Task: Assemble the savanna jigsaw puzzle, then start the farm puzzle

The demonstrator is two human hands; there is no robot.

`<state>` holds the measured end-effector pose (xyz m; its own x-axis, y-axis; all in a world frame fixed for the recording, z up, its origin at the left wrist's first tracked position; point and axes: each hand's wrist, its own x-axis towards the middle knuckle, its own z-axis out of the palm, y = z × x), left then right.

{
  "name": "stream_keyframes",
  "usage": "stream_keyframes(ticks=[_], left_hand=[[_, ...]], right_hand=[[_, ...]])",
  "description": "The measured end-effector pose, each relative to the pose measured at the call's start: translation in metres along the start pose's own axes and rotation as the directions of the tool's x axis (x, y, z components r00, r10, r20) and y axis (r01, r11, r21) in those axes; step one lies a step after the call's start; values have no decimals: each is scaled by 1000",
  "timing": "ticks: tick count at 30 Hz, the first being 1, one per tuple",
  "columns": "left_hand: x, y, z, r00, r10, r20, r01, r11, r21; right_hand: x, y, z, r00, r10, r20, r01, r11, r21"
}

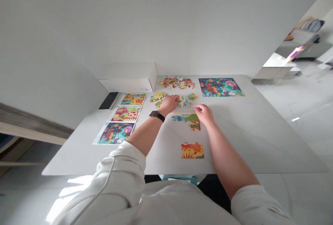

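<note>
My left hand (169, 104), with a black watch on the wrist, reaches into a loose cluster of puzzle pieces (160, 97) on the white table (247, 138); its fingers curl over pieces near the middle of the cluster. My right hand (204, 113) rests with fingers bent at the right end of a joined strip of puzzle pieces (186, 118). A small joined block of orange and yellow pieces (192, 150) lies nearer to me, touched by neither hand.
A heap of loose pieces (177, 82) and a finished puzzle (220, 87) lie at the far side. Three picture cards (126, 113) line the left, beside a white box (130, 77) and a black phone (108, 100). A wall stands behind the table.
</note>
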<state>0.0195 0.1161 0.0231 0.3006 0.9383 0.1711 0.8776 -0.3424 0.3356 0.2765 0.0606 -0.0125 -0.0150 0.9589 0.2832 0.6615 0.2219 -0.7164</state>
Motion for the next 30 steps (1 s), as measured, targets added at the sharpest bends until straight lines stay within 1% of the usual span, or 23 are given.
stream_keyframes(ticks=[3, 6, 11, 16, 19, 21, 22, 24, 26, 28, 30], left_hand=[[3, 2, 1, 1000, -4, -18, 4, 1000, 19], [6, 5, 3, 1000, 5, -14, -4, 999, 49], [10, 5, 2, 999, -35, -9, 36, 998, 54], [13, 4, -6, 995, -89, -39, 86, 992, -87], [16, 0, -12, 988, -150, -39, 136, 960, -245], [19, -6, -17, 971, -234, -43, 198, 897, -395], [21, -10, -20, 957, -287, -47, 230, 847, -480], [23, -19, -26, 910, -411, -50, 282, 704, -652], [23, -27, -32, 855, -518, -18, 302, 527, -794], [20, -33, -36, 827, -562, 23, 290, 391, -873], [14, -36, -37, 822, -567, 47, 279, 331, -901]], right_hand=[[0, 0, 0, 1000, 1, 4, -1, 1000, 4], [0, -1, -1, 1000, 4, 15, -4, 1000, -6], [0, -3, -1, 1000, -2, 13, 2, 1000, -11], [0, -2, -1, 1000, -6, 13, 6, 1000, -11], [0, -1, 0, 1000, -1, 20, 2, 1000, -11], [0, -1, 1, 1000, 6, 23, -5, 1000, -13], [0, -1, 1, 1000, 8, 22, -8, 1000, -13], [0, -2, 1, 1000, 9, 24, -8, 1000, -15], [-1, -4, 0, 999, 7, 32, -6, 1000, -22], [-1, -6, -1, 999, 14, 43, -12, 999, -36], [-1, -9, -2, 998, 27, 48, -25, 999, -45]])
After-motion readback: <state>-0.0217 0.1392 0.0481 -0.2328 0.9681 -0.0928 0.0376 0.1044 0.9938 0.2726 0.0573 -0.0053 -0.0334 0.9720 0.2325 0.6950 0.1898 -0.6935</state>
